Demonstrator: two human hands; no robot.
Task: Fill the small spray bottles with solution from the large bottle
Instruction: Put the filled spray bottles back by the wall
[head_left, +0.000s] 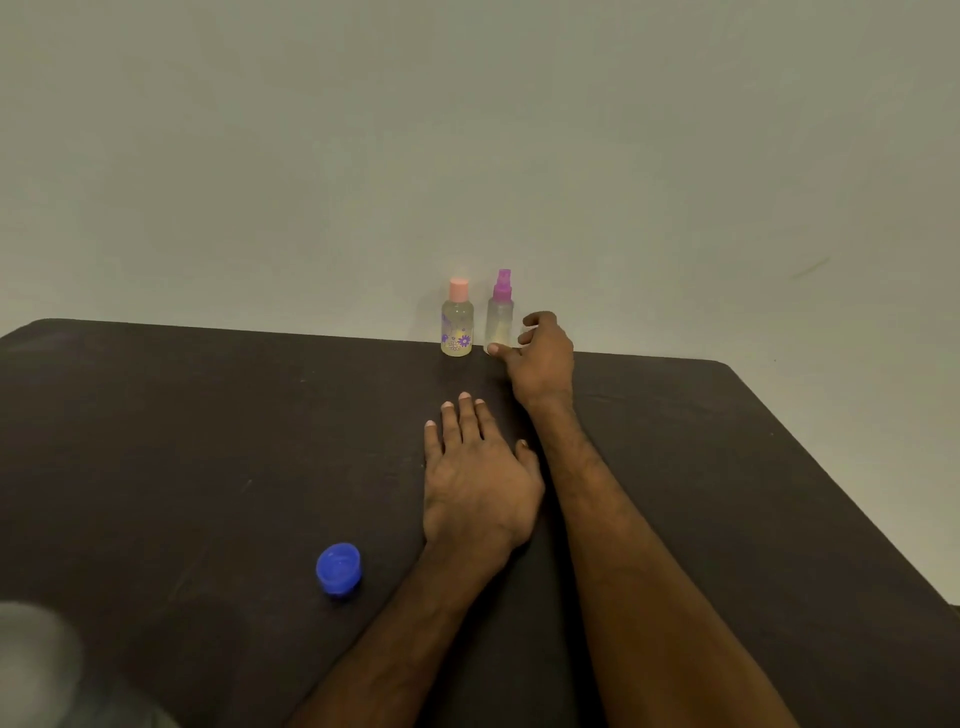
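Two small bottles stand upright at the far edge of the dark table (208, 441), against the wall. The left one (457, 325) has a pink cap, purple flower prints and yellowish liquid. The right one (500, 317) is a clear spray bottle with a purple spray head. My right hand (543, 358) reaches to the spray bottle's right side, thumb touching its base and fingers curled apart beside it, not closed around it. My left hand (478, 478) lies flat on the table, palm down, holding nothing. A blue cap (338, 567) lies on the table near the front left.
A blurred grey-white object (36, 665) fills the bottom left corner, too blurred to identify. The wall rises directly behind the bottles. The table's right edge runs diagonally toward the lower right.
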